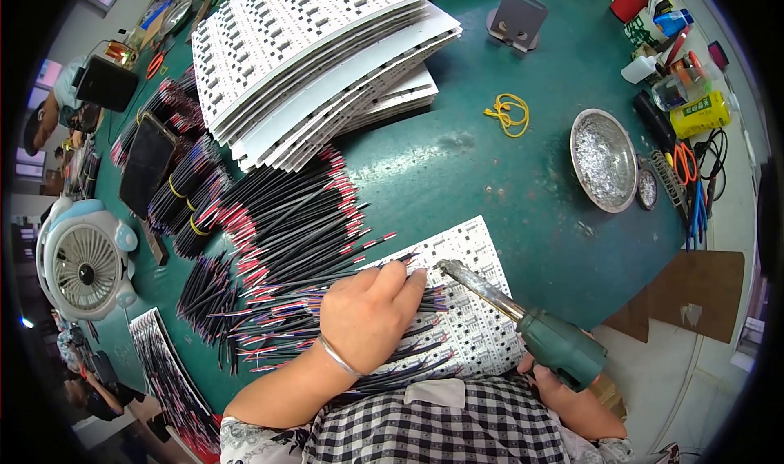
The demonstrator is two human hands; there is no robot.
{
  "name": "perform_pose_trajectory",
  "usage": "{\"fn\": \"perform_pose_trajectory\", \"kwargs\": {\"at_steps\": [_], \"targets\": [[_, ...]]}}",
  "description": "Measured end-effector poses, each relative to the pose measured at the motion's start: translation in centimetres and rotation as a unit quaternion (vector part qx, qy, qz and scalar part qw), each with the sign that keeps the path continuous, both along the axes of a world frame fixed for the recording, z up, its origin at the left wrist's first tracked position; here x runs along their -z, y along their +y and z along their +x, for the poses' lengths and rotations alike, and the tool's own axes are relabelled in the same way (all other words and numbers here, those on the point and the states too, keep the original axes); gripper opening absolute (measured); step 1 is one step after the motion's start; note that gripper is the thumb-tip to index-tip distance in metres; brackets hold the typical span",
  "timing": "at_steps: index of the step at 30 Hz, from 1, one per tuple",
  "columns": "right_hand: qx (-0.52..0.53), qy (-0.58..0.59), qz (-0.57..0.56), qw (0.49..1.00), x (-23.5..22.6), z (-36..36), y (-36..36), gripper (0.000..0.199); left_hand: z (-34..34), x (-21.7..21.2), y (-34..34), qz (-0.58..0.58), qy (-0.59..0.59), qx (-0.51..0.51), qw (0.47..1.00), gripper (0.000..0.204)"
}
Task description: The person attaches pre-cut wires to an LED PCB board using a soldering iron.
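Observation:
My right hand is wrapped round the green handle of a large soldering iron. The iron's metal tip points left over a white circuit board, close to my left fingers. Above the board's left part my left hand is closed, thumb and fingers pinching a thin black wire whose end shows past the knuckles. Several dark wires with coloured ends lie across the board. Whether the wire or the iron tip touches the board I cannot tell.
Loose red-ended black wires heap left of the board; a tall stack of circuit boards rises behind. At right sit a metal bowl of silvery bits, pliers and bottles. A yellow cord, grey stand and fan also stand about.

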State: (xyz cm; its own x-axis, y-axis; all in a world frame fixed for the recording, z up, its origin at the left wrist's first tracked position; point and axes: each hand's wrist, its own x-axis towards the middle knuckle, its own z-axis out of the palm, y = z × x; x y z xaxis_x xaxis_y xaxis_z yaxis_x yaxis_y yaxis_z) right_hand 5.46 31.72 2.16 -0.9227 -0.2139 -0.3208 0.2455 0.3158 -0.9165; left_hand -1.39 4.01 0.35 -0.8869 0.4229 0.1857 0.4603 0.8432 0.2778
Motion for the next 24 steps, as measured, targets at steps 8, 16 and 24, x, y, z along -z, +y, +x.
{"fn": "perform_pose_trajectory", "kwargs": {"at_steps": [8,16,24], "targets": [[-0.036,0.046,0.048,0.997,1.2,0.6,0.5,0.029,-0.3,1.0,-0.8,0.049,0.002,0.026,0.998,0.025],[-0.095,0.125,0.111,0.981,1.9,0.8,1.1,0.034,-0.6,0.8,-0.7,0.058,-0.001,0.037,0.998,0.022],[-0.026,0.013,0.022,0.999,1.2,1.7,1.5,0.028,-0.3,0.4,-0.8,0.042,-0.015,0.044,0.998,0.025]]}}
